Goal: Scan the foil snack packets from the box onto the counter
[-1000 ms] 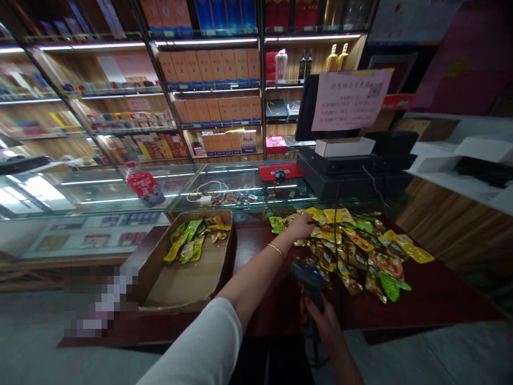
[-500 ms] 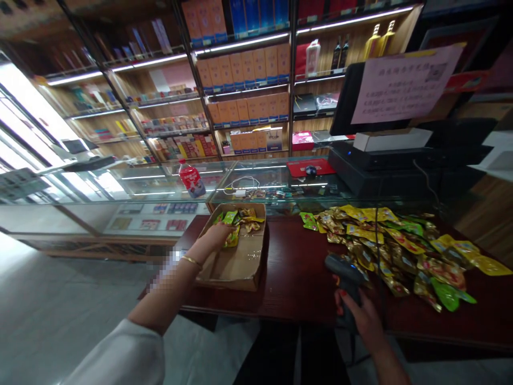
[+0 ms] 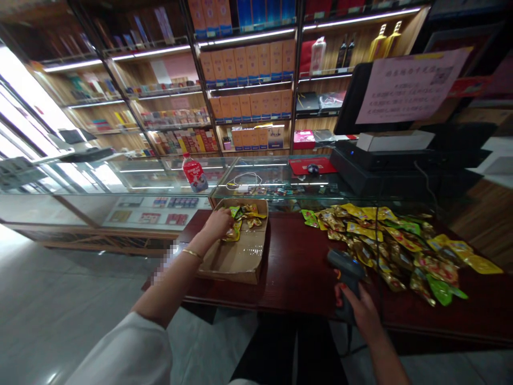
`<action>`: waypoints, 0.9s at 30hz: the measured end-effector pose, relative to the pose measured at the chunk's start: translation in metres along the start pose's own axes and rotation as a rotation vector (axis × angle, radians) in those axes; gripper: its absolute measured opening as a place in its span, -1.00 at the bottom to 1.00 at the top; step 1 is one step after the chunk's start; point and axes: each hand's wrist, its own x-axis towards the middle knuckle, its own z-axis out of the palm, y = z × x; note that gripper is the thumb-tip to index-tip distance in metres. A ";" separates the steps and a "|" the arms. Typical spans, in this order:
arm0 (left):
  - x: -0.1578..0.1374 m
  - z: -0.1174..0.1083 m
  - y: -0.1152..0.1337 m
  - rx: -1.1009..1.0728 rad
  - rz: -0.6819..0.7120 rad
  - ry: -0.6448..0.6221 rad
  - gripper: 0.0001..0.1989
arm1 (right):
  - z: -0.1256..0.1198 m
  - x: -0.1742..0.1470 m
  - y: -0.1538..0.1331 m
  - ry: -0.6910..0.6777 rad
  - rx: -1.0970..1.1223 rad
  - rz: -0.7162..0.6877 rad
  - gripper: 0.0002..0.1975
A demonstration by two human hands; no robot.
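My left hand (image 3: 218, 223) is inside a shallow cardboard box (image 3: 256, 274), fingers curled down at a few small shiny snack packets (image 3: 253, 221), green, yellow and gold. Its fingertips are partly hidden, so what they grip does not show clearly. My right hand (image 3: 363, 307) is wrapped around the handle of a dark barcode scanner (image 3: 345, 263), held over the table's front edge with its head tilted up to the left. To the right of the scanner spreads a large pile of similar snack packets (image 3: 387, 235).
Both the box and the pile rest on a dark red wooden table (image 3: 286, 267). Behind it, a glass display counter (image 3: 276, 200) carries a red-labelled bottle (image 3: 195, 174), a mouse (image 3: 312, 169) and a monitor with a paper sign (image 3: 412, 85). The scanner's cable hangs by my right hand.
My left hand has shifted slightly up and left within the box, over the packets at its left side. My right hand keeps its hold on the scanner. The view has moved slightly.
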 end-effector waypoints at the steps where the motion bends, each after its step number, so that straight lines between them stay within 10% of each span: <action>1: -0.001 -0.005 0.004 -0.040 0.001 0.033 -0.87 | -0.001 0.001 0.001 0.000 0.000 0.005 -0.39; 8: -0.013 -0.017 0.109 -1.070 -0.211 0.281 -0.77 | -0.002 0.003 0.000 0.001 -0.022 0.015 -0.43; 15: -0.011 0.064 0.238 -1.642 -0.395 0.230 -0.73 | 0.000 0.001 0.003 0.080 -0.117 0.014 -0.50; 20: -0.012 0.120 0.247 -1.620 -0.415 0.362 -0.62 | 0.004 -0.014 -0.006 0.148 -0.280 0.007 -0.55; 27: -0.026 0.138 0.233 -1.330 -0.180 0.445 -0.55 | 0.024 -0.048 -0.016 0.087 -0.423 0.029 -0.48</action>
